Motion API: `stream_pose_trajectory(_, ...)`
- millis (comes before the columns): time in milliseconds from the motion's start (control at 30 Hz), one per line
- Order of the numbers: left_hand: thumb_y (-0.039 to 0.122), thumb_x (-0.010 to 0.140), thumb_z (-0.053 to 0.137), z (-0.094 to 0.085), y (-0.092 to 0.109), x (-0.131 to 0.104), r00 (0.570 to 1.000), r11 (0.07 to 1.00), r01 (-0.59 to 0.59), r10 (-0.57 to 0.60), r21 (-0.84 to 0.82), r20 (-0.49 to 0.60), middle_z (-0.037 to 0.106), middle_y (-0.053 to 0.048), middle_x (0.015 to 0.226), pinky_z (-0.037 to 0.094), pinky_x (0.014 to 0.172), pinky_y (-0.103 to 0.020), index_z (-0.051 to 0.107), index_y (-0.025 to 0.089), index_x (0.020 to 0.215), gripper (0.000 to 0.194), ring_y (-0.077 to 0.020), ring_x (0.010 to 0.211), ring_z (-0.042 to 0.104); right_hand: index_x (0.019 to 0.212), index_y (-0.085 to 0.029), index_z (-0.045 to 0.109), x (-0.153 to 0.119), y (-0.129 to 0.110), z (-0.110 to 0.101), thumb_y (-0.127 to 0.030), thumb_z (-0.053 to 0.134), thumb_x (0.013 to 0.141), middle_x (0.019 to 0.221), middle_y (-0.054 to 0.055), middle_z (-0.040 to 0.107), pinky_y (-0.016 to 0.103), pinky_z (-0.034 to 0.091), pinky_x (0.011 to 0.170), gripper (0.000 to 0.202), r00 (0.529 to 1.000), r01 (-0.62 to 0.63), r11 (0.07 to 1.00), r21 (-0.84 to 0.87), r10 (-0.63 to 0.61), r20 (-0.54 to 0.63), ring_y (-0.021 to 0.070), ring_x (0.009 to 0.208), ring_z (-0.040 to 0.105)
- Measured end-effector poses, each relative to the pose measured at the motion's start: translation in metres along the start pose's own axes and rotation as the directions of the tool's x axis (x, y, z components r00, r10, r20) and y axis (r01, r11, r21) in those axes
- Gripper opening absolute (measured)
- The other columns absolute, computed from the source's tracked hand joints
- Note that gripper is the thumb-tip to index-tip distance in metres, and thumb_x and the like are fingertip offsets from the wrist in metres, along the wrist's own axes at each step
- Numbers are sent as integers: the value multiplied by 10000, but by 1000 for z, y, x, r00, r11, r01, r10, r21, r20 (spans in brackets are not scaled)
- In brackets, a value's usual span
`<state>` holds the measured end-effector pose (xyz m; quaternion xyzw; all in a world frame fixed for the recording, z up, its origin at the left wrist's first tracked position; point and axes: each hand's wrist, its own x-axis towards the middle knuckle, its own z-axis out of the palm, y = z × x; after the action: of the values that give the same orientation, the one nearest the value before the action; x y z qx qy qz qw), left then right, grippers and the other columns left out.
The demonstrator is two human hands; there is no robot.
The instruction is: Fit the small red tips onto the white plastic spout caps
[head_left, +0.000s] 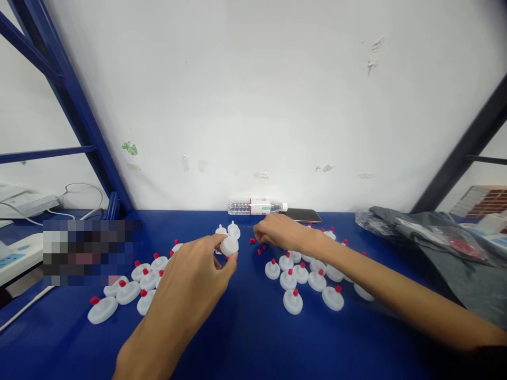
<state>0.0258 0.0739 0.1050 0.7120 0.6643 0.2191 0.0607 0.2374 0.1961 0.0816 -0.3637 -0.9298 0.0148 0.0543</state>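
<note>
Between the thumb and fingers of my left hand [198, 266] is a white round plastic cap [229, 246], held above the blue table. Just behind it stand a few white caps with bare spouts [233, 230]. My right hand [273, 230] reaches in from the right with its fingers bent down at the table, close to several small red tips [259, 250]. Its fingertips are hidden, so whatever they pinch does not show. White caps topped with red tips stand in groups on the left [127, 292] and on the right [293, 301].
A clear water bottle [257, 206] lies against the wall, with a dark phone [303, 215] beside it. Grey plastic bags [447, 243] spread over the right side. A white power strip [21, 256] and cables are on the left. Blue metal posts [75, 89] frame the table [237, 338].
</note>
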Motion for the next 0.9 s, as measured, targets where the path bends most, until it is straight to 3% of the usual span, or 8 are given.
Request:
stream_pose_trajectory(100, 420, 893, 557, 0, 0, 0, 1000, 1000, -2, 1, -15, -6, 786, -13, 759, 445, 683, -347, 730, 258, 1106, 319, -266, 740, 737, 1019, -175, 767, -2, 0, -19, -96, 589, 929, 980, 62, 777, 294, 455, 741, 214, 999, 37, 993, 108, -33, -40, 182, 871, 676)
stream_pose_trajectory(167, 427, 892, 563, 0, 0, 0, 1000, 1000, -3, 3, -29, -11, 785, -13, 754, 449, 691, -350, 729, 262, 1106, 318, -269, 755, 740, 1073, -186, 771, -5, -6, -33, -209, 597, 974, 1023, 59, 776, 290, 497, 773, 201, 994, 65, 949, 310, -34, -103, 175, 897, 691)
stream_pose_trajectory(267, 432, 888, 568, 0, -1, 1, 1000, 999, 6, -6, -47, -3, 789, -14, 761, 455, 686, -347, 730, 268, 1109, 319, -268, 754, 743, 1033, -184, 788, -9, -20, -49, -384, 657, 950, 961, 60, 773, 295, 537, 752, 253, 976, 141, 760, 635, 2, -219, 180, 855, 696)
stream_pose_trajectory(367, 419, 888, 569, 0, 0, 0, 1000, 999, -9, 9, -53, -18, 790, -17, 766, 461, 687, -344, 740, 261, 1093, 310, -262, 741, 746, 1003, -184, 796, -12, -35, -53, -404, 714, 903, 948, 60, 773, 302, 547, 787, 255, 964, 214, 611, 762, -4, -267, 180, 877, 692)
stream_pose_trajectory(633, 417, 875, 596, -6, 7, -3, 997, 998, -36, 32, -45, -76, 760, 18, 697, 440, 603, -330, 777, 287, 1072, 298, -250, 648, 733, 957, -208, 811, -13, -42, -50, -337, 772, 859, 939, 42, 774, 258, 523, 709, 167, 977, 213, 511, 832, -86, -197, 152, 840, 682)
stream_pose_trajectory(767, 393, 890, 595, -4, 9, -5, 986, 991, -119, 110, -63, -125, 768, 24, 744, 448, 605, -318, 779, 293, 1075, 280, -223, 657, 724, 1071, -207, 785, -14, -37, -54, -363, 744, 891, 971, 42, 756, 247, 524, 697, 242, 988, 92, 467, 879, -151, -23, 124, 791, 672)
stream_pose_trajectory(900, 423, 921, 585, 2, 6, -2, 981, 979, -169, 156, -113, -113, 798, 16, 848, 481, 642, -315, 762, 285, 1133, 308, -210, 678, 731, 1173, -195, 746, -14, -32, -57, -333, 681, 944, 995, 53, 747, 241, 533, 712, 275, 965, -8, 393, 919, -239, 110, 119, 805, 683)
